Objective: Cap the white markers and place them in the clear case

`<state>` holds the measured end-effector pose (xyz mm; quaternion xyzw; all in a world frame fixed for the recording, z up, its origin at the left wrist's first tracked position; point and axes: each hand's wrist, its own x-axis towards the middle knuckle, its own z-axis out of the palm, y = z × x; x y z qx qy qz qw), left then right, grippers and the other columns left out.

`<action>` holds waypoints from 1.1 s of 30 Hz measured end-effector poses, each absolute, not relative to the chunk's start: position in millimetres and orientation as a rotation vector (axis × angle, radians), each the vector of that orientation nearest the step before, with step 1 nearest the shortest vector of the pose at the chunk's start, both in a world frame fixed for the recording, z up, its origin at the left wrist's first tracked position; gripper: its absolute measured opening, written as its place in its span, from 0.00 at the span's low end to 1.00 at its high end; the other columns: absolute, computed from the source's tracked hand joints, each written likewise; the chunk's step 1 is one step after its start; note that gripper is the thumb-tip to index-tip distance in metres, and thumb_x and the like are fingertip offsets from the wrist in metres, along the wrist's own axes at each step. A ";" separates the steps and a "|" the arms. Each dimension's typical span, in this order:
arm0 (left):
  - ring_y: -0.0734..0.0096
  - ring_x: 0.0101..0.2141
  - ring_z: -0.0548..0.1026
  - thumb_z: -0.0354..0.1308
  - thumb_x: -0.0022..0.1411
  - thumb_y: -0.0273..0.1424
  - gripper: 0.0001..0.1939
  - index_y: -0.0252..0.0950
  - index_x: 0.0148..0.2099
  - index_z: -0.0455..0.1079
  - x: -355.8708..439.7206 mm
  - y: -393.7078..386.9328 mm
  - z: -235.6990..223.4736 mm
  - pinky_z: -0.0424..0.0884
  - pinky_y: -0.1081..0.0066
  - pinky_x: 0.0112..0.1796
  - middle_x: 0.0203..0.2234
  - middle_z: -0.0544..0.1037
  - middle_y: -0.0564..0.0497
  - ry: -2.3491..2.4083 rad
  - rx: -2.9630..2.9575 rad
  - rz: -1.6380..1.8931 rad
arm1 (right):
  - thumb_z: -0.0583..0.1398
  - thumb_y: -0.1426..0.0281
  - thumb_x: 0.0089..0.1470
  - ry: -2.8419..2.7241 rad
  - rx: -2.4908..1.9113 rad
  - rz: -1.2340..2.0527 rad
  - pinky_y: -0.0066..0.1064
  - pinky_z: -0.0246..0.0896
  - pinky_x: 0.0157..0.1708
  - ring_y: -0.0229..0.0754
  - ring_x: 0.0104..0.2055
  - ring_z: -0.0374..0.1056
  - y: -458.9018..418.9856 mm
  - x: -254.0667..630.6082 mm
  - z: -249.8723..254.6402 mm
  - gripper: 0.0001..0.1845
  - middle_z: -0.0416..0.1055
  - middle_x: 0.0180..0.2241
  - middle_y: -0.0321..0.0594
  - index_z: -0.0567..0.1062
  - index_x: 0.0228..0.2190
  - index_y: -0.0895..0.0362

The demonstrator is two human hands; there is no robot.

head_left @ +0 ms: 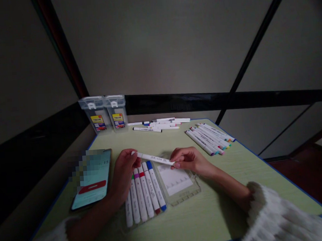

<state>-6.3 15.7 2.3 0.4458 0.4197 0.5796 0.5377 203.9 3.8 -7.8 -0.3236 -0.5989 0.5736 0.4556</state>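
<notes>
A white marker (155, 158) with dark print is held level between both hands. My left hand (125, 170) pinches its left end, and the fingertips of my right hand (190, 160) close on its right end. Below it lies an open clear plastic case (173, 202). Several white markers (144, 195) lie side by side in its left half, with green, purple, red and blue bands or caps showing. A white printed card (174, 180) sits in the right half. My left hand partly covers the upper left of the row.
A phone (95, 187) with a lit screen, partly pixelated, lies at the left. Two lidded clear boxes (104, 115) stand at the back left. Loose markers (161, 126) lie at the back, and a row of markers (210, 138) at the right. A wall (155, 43) rises behind the table (237, 181).
</notes>
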 end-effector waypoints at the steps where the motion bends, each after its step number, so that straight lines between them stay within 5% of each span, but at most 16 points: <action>1: 0.78 0.21 0.65 0.56 0.48 0.29 0.04 0.34 0.28 0.63 -6.8 16.1 1.7 0.61 0.77 0.25 0.16 0.67 0.59 1.004 1.080 1.380 | 0.64 0.76 0.40 -1.489 -0.786 1.432 0.24 0.60 0.26 0.33 0.27 0.68 3.0 203.4 -7.6 0.06 0.71 0.27 0.35 0.76 0.26 0.57; 15: 0.76 0.23 0.65 0.53 0.53 0.31 0.13 0.36 0.42 0.62 -10.0 19.6 -5.7 0.61 0.77 0.24 0.21 0.68 0.58 1.188 1.377 1.305 | 0.64 0.78 0.39 -1.646 -0.719 1.358 0.22 0.62 0.26 0.30 0.26 0.66 -5.3 195.9 -8.1 0.10 0.67 0.27 0.35 0.74 0.29 0.60; 20: 0.79 0.23 0.67 0.55 0.52 0.30 0.11 0.38 0.39 0.59 -10.2 19.5 -6.4 0.62 0.78 0.24 0.28 0.68 0.58 1.170 1.343 1.352 | 0.64 0.76 0.40 -1.824 -0.764 1.121 0.25 0.60 0.25 0.31 0.24 0.62 -7.4 194.6 -5.6 0.10 0.67 0.27 0.36 0.73 0.31 0.62; 33: 0.77 0.23 0.68 0.52 0.53 0.29 0.06 0.36 0.35 0.58 -7.0 13.4 2.4 0.63 0.78 0.23 0.24 0.68 0.57 1.135 1.504 1.236 | 0.60 0.63 0.47 -2.312 -0.699 0.513 0.27 0.60 0.29 0.37 0.29 0.64 -17.8 195.6 -10.8 0.19 0.69 0.28 0.41 0.70 0.40 0.62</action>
